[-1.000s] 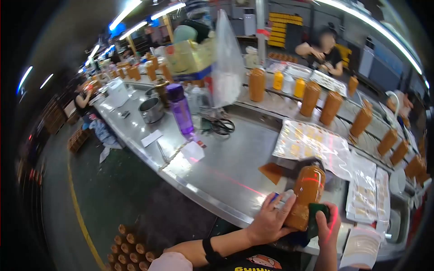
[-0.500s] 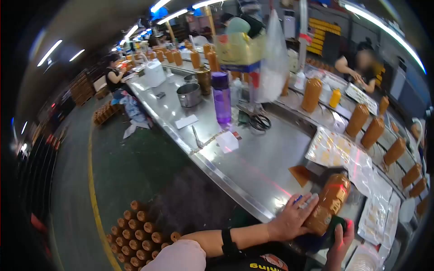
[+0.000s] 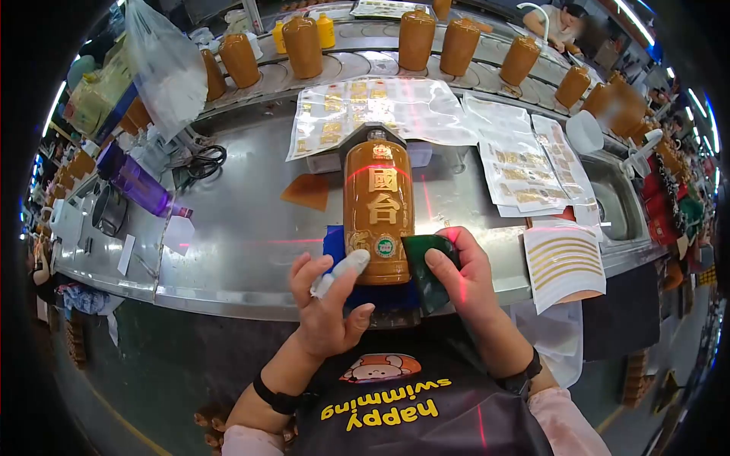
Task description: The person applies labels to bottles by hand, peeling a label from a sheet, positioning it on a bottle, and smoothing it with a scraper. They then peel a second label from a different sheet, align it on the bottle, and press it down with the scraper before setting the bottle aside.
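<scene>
A brown bottle [image 3: 379, 220] with gold characters and a round green-and-white emblem lies in a dark cradle on the steel bench, its neck pointing away from me. Red laser lines cross its shoulder. My left hand [image 3: 328, 308] is beside the lower left of the bottle, its fingers apart and holding nothing. White wrapping covers a fingertip close to or touching the bottle. My right hand [image 3: 468, 277] pinches a dark green, flat flexible scraper [image 3: 427, 266], whose edge is against the bottle's lower right side. Blue cloth [image 3: 333, 245] shows beneath the bottle.
Behind the cradle lie gold label sheets [image 3: 365, 110], with more sheets [image 3: 525, 156] to the right. A strip sheet [image 3: 564, 262] overhangs the bench's front edge. Brown bottles [image 3: 417, 42] stand along the conveyor. A purple bottle [image 3: 133, 181] is at left, a sink [image 3: 616, 201] at right.
My view has swung right and down onto the bottle. My left hand, earlier laid on the bottle, is now drawn back with fingers apart. The right hand still holds the green scraper.
</scene>
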Demonstrator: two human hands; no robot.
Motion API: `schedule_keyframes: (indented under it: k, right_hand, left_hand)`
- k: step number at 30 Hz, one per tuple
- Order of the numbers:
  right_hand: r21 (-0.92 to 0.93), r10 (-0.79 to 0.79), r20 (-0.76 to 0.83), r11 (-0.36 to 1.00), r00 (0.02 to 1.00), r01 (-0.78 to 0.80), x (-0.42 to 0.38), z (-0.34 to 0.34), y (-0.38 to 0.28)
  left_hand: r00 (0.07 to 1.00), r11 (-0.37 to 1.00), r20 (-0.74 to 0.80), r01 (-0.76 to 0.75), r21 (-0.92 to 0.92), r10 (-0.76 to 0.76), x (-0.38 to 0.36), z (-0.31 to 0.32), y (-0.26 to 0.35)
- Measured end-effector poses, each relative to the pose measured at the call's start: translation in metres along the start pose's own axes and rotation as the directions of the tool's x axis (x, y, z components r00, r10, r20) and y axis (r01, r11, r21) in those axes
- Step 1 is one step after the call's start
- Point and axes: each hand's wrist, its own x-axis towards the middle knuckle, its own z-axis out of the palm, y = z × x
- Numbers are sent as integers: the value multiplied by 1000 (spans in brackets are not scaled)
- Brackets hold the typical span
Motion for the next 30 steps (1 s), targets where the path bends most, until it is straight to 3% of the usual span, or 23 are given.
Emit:
schedule_keyframes:
  k: [3,6,10,13,16,19,22,27,30]
  right_hand:
    - [-13,9,-2,1000,1000,-9,1,2,-4]
    - [-39,2,2,999,1000,-2,0,2,-3]
    - [-55,9,-5,998,1000,-9,1,2,-3]
    - [-41,14,-3,999,1000,-14,1,3,-4]
    - [-86,-7,3,996,1000,8,2,1,2]
    - [-84,24,8,996,1000,-24,1,3,-6]
    - [-115,12,-12,993,1000,-13,0,3,-4]
    - [-93,34,14,995,999,-33,1,1,-2]
    - [-93,38,12,995,999,-37,0,1,-3]
  left_hand:
    - [994,993,-2,-107,46,107,5,3,7]
    - [990,986,140,-56,160,33,9,-1,11]
    - [991,987,134,-18,157,-4,-6,-5,0]
    - [982,984,105,146,97,-156,-13,-6,-1]
    - [990,990,79,113,86,-120,-4,-12,7]
    - [986,991,167,-6,131,-16,21,-4,17]
    - [985,987,150,70,143,-91,14,2,13]
    - [943,943,56,326,63,-329,7,2,8]
    - [970,969,192,105,225,-150,25,-9,17]
